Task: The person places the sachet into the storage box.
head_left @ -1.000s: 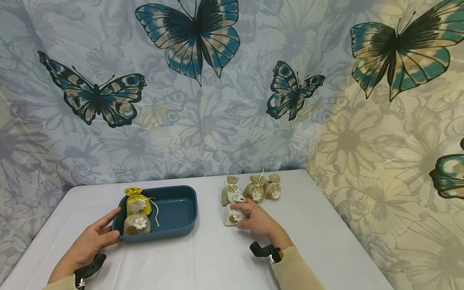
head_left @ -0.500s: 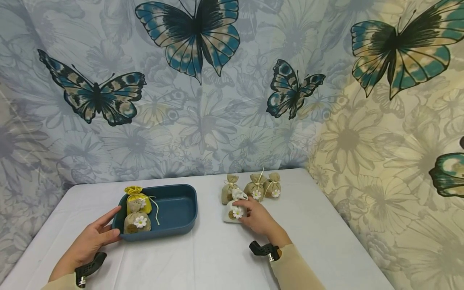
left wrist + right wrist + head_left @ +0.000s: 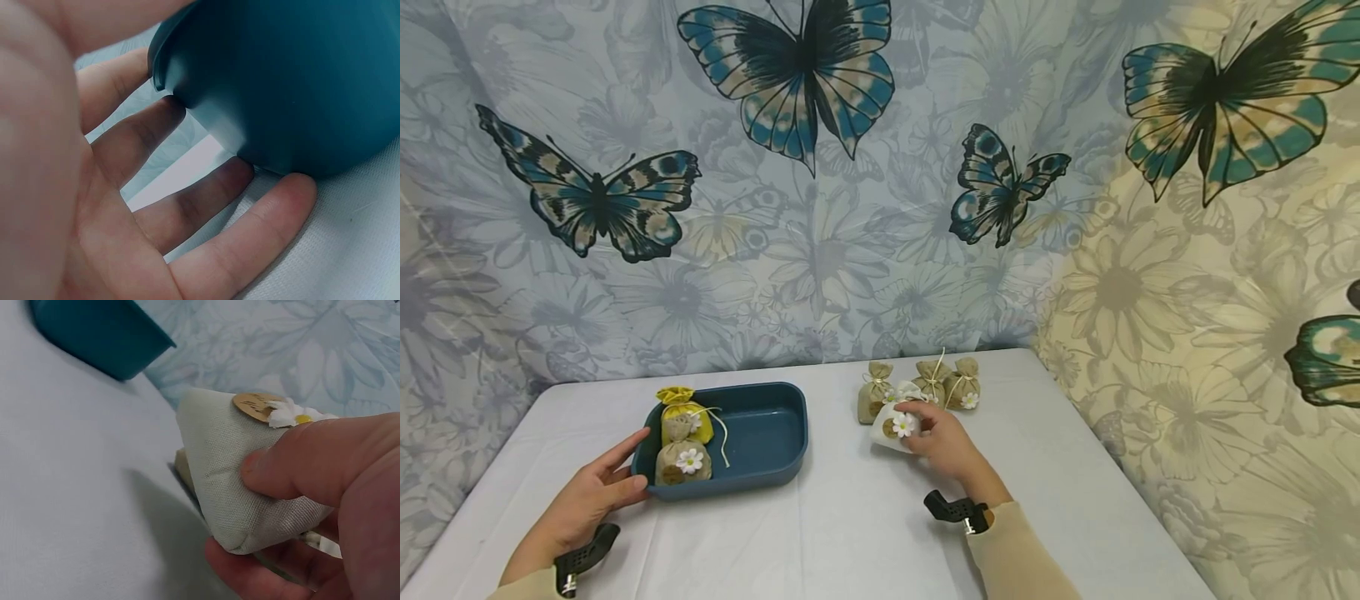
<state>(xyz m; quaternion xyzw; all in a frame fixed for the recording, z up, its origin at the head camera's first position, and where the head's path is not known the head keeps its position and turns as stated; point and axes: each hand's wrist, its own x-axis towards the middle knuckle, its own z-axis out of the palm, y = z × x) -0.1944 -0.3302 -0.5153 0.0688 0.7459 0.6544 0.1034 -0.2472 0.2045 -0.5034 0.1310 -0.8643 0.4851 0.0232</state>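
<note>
My right hand [image 3: 942,437] pinches a white drawstring sachet bag [image 3: 893,428], which has a white daisy and a round brown tag. In the right wrist view the thumb presses one face of the sachet bag [image 3: 228,469], fingers beneath it, and a shadow falls on the cloth. At the left, my left hand [image 3: 582,500] touches the left end of a blue rectangular tray [image 3: 760,481]. Its spread fingers rest against the tray's outer wall [image 3: 281,87]. Inside the tray's left side sit a yellow sachet bag [image 3: 698,432] and a beige sachet bag [image 3: 670,460] with a daisy.
Behind the white bag stand three beige sachet bags: one at the left [image 3: 871,400], one in the middle [image 3: 929,377], and one at the right [image 3: 964,386]. A white cloth [image 3: 820,533] covers the table. A butterfly-print curtain [image 3: 850,275] hangs along the back.
The right hand has closed on the white sachet bag, lifted it slightly and shifted it a little right, tilting it. The left hand and tray stay in place.
</note>
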